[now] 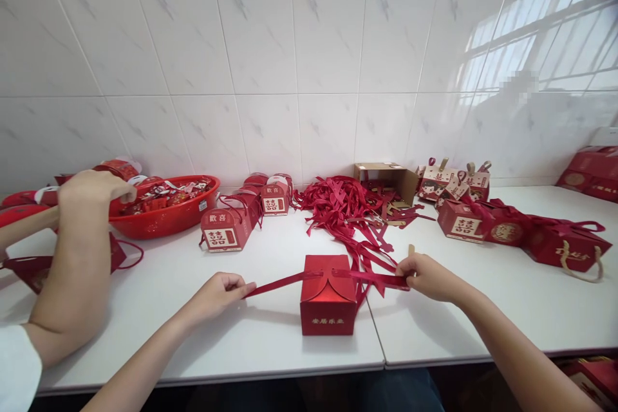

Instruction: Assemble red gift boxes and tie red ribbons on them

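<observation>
A small red gift box [328, 299] with gold lettering stands on the white table [251, 335] in front of me. A red ribbon [280, 283] runs through its top and sticks out on both sides. My left hand [219, 293] pinches the ribbon's left end, to the left of the box. My right hand [427, 275] pinches the ribbon's right end, to the right of the box. The ribbon is stretched nearly taut between the two hands.
Another person's arm and hand [89, 193] reach toward a red bowl [164, 209] of sweets at the left. Finished red boxes [222, 228] stand behind, with a pile of loose ribbons [347, 206], a cardboard box [386, 177], and more red boxes [512, 228] at right.
</observation>
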`<state>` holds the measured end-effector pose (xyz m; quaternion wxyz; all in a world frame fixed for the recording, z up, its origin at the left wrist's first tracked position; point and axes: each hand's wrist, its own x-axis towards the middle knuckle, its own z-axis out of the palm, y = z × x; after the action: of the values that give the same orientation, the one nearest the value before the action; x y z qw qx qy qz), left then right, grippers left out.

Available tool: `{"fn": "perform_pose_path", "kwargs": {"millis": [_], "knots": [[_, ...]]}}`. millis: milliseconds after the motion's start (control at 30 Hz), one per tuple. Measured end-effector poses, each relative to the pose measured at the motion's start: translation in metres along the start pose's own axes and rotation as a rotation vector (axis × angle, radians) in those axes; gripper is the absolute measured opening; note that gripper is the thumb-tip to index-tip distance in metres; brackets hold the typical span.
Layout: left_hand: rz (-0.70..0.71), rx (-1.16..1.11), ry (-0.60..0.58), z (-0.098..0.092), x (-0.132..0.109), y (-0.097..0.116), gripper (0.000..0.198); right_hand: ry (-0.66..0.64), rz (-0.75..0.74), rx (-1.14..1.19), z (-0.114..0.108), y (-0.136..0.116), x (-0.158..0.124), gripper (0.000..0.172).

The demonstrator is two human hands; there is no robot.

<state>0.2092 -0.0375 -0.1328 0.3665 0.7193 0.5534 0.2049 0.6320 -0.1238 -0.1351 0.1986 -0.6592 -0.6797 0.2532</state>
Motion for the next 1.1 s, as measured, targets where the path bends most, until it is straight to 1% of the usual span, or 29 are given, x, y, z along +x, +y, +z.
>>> {"fn": "perform_pose_path", "kwargs": {"millis": [67,133,200,267,400,433,467,533,600,633,667,700,733,800,867,933,967,1033,1100], "knots": [[0.009,0.005,0.012,-0.001,0.002,-0.009,0.053,0.088,0.04,-0.051,0.004,0.007,0.0,0.019],[0.019,0.019,0.055,0.0,0.006,-0.014,0.053,0.162,0.089,-0.093,0.007,0.016,0.001,0.019],[0.039,0.059,0.117,0.0,0.008,-0.016,0.05,0.196,0.126,-0.115,0.009,0.023,0.002,0.02],[0.057,0.125,0.155,0.0,0.008,-0.014,0.046,0.22,0.153,-0.136,0.009,0.029,0.001,0.021],[0.053,0.246,0.128,0.0,0.004,-0.016,0.043,0.247,0.193,-0.172,0.008,0.038,-0.004,0.024],[0.053,0.265,0.135,-0.001,0.003,-0.018,0.041,0.276,0.198,-0.177,0.008,0.04,-0.005,0.026],[0.056,0.278,0.163,-0.001,0.002,-0.02,0.04,0.327,0.198,-0.178,0.008,0.041,-0.007,0.03],[0.066,0.284,0.283,-0.003,-0.001,-0.021,0.037,0.48,0.185,-0.159,0.009,0.041,-0.009,0.039],[0.061,0.274,0.399,-0.005,-0.004,-0.016,0.036,0.633,0.162,-0.089,0.008,0.034,-0.013,0.039],[0.055,0.264,0.414,-0.005,-0.007,-0.01,0.036,0.673,0.148,-0.028,0.008,0.028,-0.015,0.036],[0.054,0.245,0.392,-0.004,-0.011,-0.002,0.035,0.684,0.132,0.045,0.007,0.02,-0.018,0.033],[0.059,0.218,0.336,-0.003,-0.016,0.008,0.035,0.665,0.107,0.124,0.008,0.01,-0.021,0.031],[0.082,0.175,0.254,0.0,-0.021,0.018,0.036,0.611,0.078,0.198,0.009,-0.002,-0.025,0.031],[0.127,0.088,0.049,0.01,-0.034,0.039,0.037,0.439,0.0,0.294,0.014,-0.027,-0.033,0.033],[0.119,0.034,-0.141,0.022,-0.045,0.056,0.039,0.271,-0.054,0.3,0.023,-0.051,-0.04,0.035],[0.074,0.005,-0.283,0.035,-0.052,0.066,0.041,0.148,-0.107,0.237,0.036,-0.068,-0.044,0.035],[0.052,-0.009,-0.323,0.041,-0.053,0.069,0.042,0.113,-0.122,0.193,0.043,-0.072,-0.045,0.036],[0.011,-0.05,-0.339,0.05,-0.052,0.069,0.047,0.081,-0.127,0.134,0.057,-0.074,-0.043,0.041],[-0.058,-0.13,-0.27,0.056,-0.047,0.063,0.051,0.063,-0.085,0.203,0.069,-0.069,-0.039,0.043]]}}
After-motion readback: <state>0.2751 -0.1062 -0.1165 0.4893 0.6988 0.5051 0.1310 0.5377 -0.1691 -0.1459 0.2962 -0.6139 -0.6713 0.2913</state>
